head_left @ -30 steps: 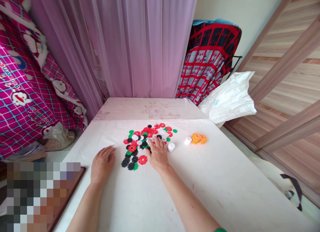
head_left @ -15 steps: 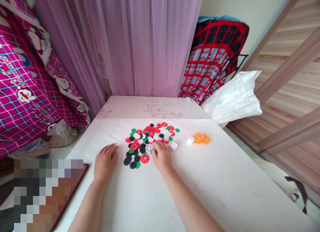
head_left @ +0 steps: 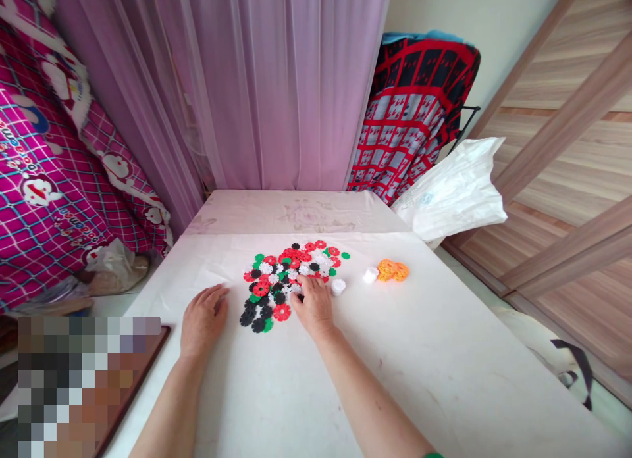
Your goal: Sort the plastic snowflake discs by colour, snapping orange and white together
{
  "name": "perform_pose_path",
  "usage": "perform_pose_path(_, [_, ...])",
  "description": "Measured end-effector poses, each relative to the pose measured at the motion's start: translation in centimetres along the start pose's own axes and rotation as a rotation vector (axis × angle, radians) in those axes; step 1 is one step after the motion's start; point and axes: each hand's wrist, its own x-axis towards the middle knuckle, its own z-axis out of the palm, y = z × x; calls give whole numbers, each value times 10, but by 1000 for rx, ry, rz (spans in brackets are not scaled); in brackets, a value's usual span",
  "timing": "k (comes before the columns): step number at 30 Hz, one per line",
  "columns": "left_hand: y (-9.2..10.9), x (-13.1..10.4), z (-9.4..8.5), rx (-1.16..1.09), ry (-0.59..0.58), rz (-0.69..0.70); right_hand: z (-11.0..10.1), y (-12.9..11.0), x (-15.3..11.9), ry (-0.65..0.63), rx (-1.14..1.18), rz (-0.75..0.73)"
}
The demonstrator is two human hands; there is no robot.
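On the white surface (head_left: 306,379), the right hand (head_left: 313,305) rests at the near edge of a pile of red, black, green and white flower-shaped discs (head_left: 289,274), its fingers curled onto a white piece; whether it grips the piece cannot be told. Left of the pile, the left hand (head_left: 201,320) lies flat and open, palm down, holding nothing. Orange discs (head_left: 393,271) sit well apart, to the right.
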Motion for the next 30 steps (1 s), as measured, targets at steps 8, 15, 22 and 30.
perform_pose_path(8, [7, 1, 1, 28, -7, 24, -3, 0, 1, -40, 42, 41])
perform_pose_path(15, [13, 2, -3, 33, -44, -7, -3, -3, -3, 87, 143, 42])
perform_pose_path(22, [30, 7, -1, 57, -59, -101, -38, 47, -1, 349, 321, 152])
perform_pose_path(30, [41, 20, 10, 48, -14, -114, -53, 97, 2, 251, 403, 276])
